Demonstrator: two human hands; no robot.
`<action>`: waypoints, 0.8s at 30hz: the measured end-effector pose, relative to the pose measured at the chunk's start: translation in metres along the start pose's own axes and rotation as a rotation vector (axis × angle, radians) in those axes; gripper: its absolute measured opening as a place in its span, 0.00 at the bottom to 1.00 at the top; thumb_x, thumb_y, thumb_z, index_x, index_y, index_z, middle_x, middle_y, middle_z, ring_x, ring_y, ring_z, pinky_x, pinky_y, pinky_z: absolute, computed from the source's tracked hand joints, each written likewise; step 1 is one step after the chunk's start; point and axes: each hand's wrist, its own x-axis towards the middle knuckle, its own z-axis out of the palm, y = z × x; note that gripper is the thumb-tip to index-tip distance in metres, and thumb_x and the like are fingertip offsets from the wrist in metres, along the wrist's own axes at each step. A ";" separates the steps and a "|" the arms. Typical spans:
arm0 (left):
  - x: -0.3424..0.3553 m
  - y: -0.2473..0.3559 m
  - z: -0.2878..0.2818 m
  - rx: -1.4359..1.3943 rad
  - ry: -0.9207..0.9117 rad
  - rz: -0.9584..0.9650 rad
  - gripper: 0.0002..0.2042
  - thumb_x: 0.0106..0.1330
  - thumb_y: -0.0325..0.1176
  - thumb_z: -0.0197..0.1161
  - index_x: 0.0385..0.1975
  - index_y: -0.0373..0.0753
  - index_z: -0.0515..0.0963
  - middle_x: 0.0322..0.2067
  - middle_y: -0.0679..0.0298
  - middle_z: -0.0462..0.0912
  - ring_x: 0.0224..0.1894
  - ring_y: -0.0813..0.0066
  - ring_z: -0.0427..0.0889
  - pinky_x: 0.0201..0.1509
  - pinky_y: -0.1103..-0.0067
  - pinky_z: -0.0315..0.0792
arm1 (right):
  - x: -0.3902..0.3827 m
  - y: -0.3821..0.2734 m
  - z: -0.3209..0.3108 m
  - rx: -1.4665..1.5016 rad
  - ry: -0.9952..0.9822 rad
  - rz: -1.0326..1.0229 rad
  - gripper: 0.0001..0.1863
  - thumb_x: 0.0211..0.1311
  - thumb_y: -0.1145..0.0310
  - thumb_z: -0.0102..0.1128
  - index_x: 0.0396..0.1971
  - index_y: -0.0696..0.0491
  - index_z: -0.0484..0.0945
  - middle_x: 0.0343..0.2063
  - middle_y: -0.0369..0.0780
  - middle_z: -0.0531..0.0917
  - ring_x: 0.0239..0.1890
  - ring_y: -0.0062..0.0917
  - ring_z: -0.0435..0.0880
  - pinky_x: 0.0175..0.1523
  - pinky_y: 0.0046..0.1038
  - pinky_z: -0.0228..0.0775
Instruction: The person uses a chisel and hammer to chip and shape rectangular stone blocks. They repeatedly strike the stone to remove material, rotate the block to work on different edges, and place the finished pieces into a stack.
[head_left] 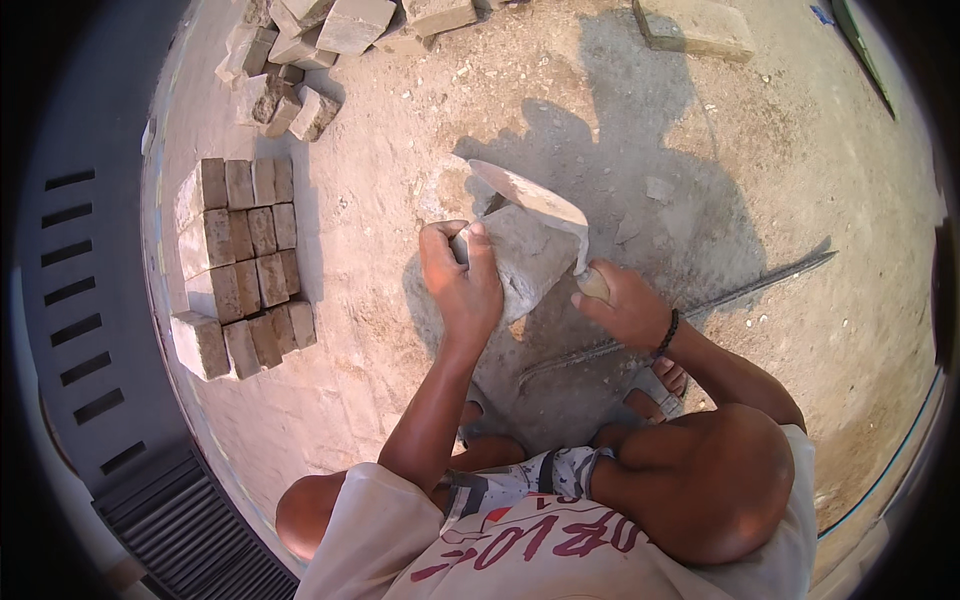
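Brick stack [240, 265] left of the block [532, 255], loose bricks [355, 24] beyond the stack, trowel [530, 194] perhaps against the block's far side.

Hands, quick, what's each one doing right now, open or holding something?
Left hand: closed on a brick, gripping it by one end.
Right hand: closed around the handle of a trowel.

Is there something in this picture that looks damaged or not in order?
Yes: the loose bricks at the upper left lie tumbled at different angles, unlike the orderly brick stack below them. The held brick also has a rough, uneven edge.
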 end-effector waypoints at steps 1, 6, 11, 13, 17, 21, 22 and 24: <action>-0.002 -0.005 0.003 -0.011 -0.007 -0.033 0.10 0.74 0.35 0.54 0.37 0.34 0.71 0.30 0.65 0.70 0.33 0.80 0.67 0.39 0.77 0.66 | 0.006 0.023 0.004 -0.077 -0.046 0.045 0.22 0.61 0.57 0.60 0.42 0.63 0.75 0.29 0.52 0.82 0.35 0.42 0.84 0.42 0.39 0.72; 0.000 0.000 0.000 -0.065 -0.022 -0.115 0.08 0.71 0.31 0.56 0.37 0.32 0.69 0.32 0.56 0.70 0.35 0.65 0.70 0.41 0.69 0.66 | -0.005 -0.022 -0.005 0.161 0.110 -0.146 0.22 0.62 0.57 0.60 0.42 0.63 0.75 0.28 0.50 0.82 0.32 0.38 0.84 0.40 0.38 0.73; -0.001 -0.005 0.004 0.040 0.007 -0.041 0.11 0.76 0.37 0.52 0.36 0.34 0.69 0.29 0.65 0.70 0.32 0.81 0.67 0.37 0.79 0.66 | 0.015 -0.015 -0.027 0.062 -0.092 0.078 0.22 0.62 0.57 0.60 0.43 0.62 0.75 0.28 0.49 0.82 0.32 0.36 0.83 0.39 0.38 0.72; 0.000 -0.006 -0.002 0.064 0.007 -0.035 0.11 0.76 0.37 0.52 0.36 0.34 0.69 0.29 0.65 0.70 0.32 0.80 0.67 0.38 0.78 0.66 | -0.001 -0.066 -0.035 0.150 0.027 -0.034 0.22 0.62 0.57 0.59 0.43 0.62 0.75 0.29 0.49 0.82 0.33 0.36 0.83 0.40 0.38 0.72; 0.003 0.005 0.005 -0.001 -0.016 -0.092 0.10 0.73 0.34 0.55 0.36 0.33 0.69 0.32 0.55 0.70 0.34 0.64 0.69 0.41 0.69 0.65 | 0.010 -0.007 -0.014 0.017 -0.145 0.041 0.21 0.62 0.57 0.59 0.42 0.63 0.75 0.29 0.49 0.81 0.33 0.34 0.82 0.41 0.36 0.72; 0.004 0.005 0.003 -0.011 -0.004 -0.092 0.11 0.75 0.36 0.52 0.36 0.33 0.69 0.31 0.58 0.70 0.34 0.69 0.69 0.41 0.71 0.66 | -0.001 -0.039 -0.021 0.078 0.005 -0.107 0.20 0.62 0.59 0.60 0.41 0.63 0.73 0.26 0.46 0.79 0.31 0.29 0.79 0.39 0.34 0.71; 0.004 0.004 0.005 0.000 0.000 -0.077 0.12 0.76 0.38 0.50 0.36 0.33 0.69 0.31 0.60 0.70 0.35 0.74 0.68 0.42 0.74 0.66 | -0.007 -0.045 -0.020 0.129 0.073 -0.178 0.20 0.62 0.59 0.60 0.42 0.63 0.73 0.26 0.47 0.79 0.31 0.29 0.79 0.39 0.35 0.71; 0.001 0.006 0.007 0.006 0.001 -0.077 0.14 0.78 0.39 0.47 0.37 0.34 0.69 0.31 0.62 0.71 0.36 0.77 0.67 0.43 0.76 0.66 | 0.000 0.012 -0.008 -0.051 -0.009 0.026 0.24 0.63 0.57 0.59 0.46 0.64 0.73 0.29 0.51 0.82 0.34 0.39 0.83 0.41 0.38 0.72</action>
